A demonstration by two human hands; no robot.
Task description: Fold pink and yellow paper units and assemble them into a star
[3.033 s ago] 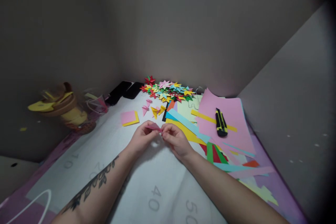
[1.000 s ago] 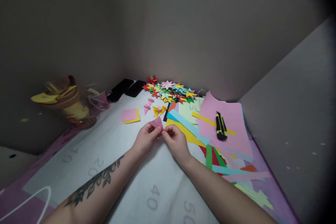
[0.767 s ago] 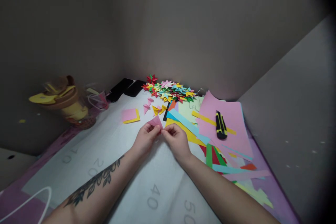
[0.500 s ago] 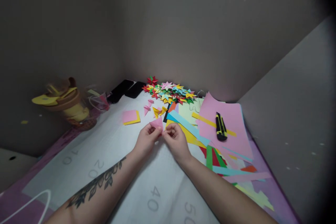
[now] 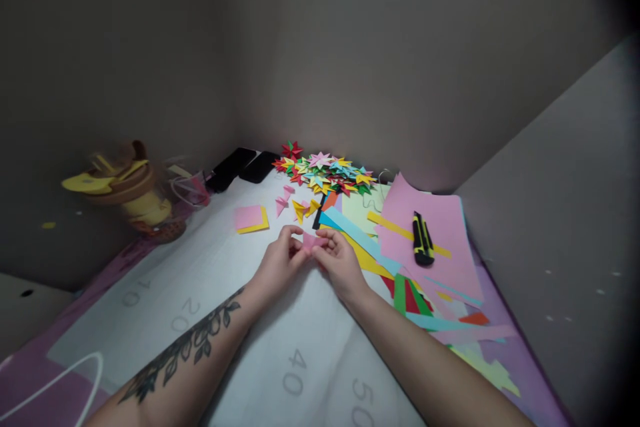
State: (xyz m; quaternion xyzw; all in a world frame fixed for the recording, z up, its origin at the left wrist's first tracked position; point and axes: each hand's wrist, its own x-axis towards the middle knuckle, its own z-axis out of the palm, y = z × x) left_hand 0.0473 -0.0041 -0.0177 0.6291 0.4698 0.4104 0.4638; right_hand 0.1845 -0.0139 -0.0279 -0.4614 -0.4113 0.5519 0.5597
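Note:
A small folded piece of pink paper [image 5: 312, 241] is pinched between both hands, low over the white sheet. My left hand [image 5: 283, 255] grips its left side with thumb and fingers. On its right side, my right hand [image 5: 341, 261] has its thumb and curled fingers closed on the paper. Just beyond the hands lie folded yellow paper pieces [image 5: 300, 209] and folded pink pieces [image 5: 282, 203]. A stack of square paper, pink [image 5: 249, 216] over yellow, rests to the left.
Colourful paper stars [image 5: 325, 170] pile up at the back. Rightward are a cutter knife [image 5: 423, 240] on pink sheets [image 5: 450, 213] and loose strips [image 5: 360, 240]. Two black phones [image 5: 233, 169] lie back left, near a pot [image 5: 135, 193] and a clear cup [image 5: 190, 190]. Walls border the table.
The pink paper has turned from a pointed triangle held mostly by the left hand to a wider shape gripped at both sides. The right hand has closed onto it.

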